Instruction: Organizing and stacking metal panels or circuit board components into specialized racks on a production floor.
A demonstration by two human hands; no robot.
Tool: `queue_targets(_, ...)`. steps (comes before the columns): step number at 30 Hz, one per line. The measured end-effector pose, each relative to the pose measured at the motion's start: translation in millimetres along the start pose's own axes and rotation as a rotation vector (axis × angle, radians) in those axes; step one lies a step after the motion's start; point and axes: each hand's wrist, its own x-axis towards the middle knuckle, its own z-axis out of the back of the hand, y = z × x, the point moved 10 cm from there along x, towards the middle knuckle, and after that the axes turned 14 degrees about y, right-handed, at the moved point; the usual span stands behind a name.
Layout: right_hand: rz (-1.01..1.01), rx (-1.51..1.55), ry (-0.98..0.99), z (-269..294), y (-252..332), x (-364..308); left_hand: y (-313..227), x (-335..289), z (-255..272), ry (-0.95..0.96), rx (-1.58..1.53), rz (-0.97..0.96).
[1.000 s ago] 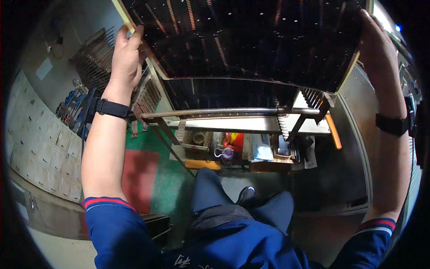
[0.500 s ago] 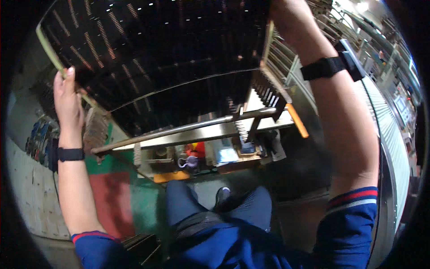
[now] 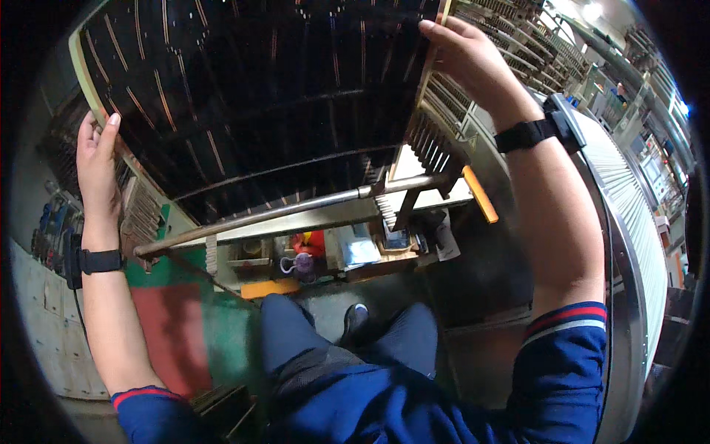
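Workroom floor (image 3: pixel 170 314): green and red, below the panel.
Dark panel (image 3: pixel 259 96): raised between both hands, just beyond a metal bar (image 3: pixel 274 214); even grip and matched lift should prevent twisting.
Right hand (image 3: pixel 473 70): arm bent, higher, pinching the right edge.
Left hand (image 3: pixel 100 174): arm straighter, pinching the left edge, thumb nearest.

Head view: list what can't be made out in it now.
Dark panel: far end, cut off by the head view's top edge.
Left hand and right hand: ends of some fingers, seemingly hidden in the head view by the panel's edges.
Purple cup: contents, too small in the head view.
White paper: any writing, too small in the head view.
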Motion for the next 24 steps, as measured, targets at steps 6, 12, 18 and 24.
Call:
queue_targets(6,0.324,-0.558,-0.405,-3.4,84.4,-60.8,13.2,7.1,27.5,-0.006,0.012,0.033)
queue_targets(12,0.028,-0.836,0.561,-170.8,11.7,-113.9,-94.6,-21.5,-35.6,-0.06,0.376,-0.344)
queue_targets(18,0.111,-0.93,0.242,-157.4,10.7,-120.9,-96.4,-111.1,-271.9,0.966,0.685,-0.218)
queue_targets(24,0.043,-0.953,0.2,-158.7,-3.0,-126.7,-98.5,-130.3,-309.9,0.844,0.757,-0.306)
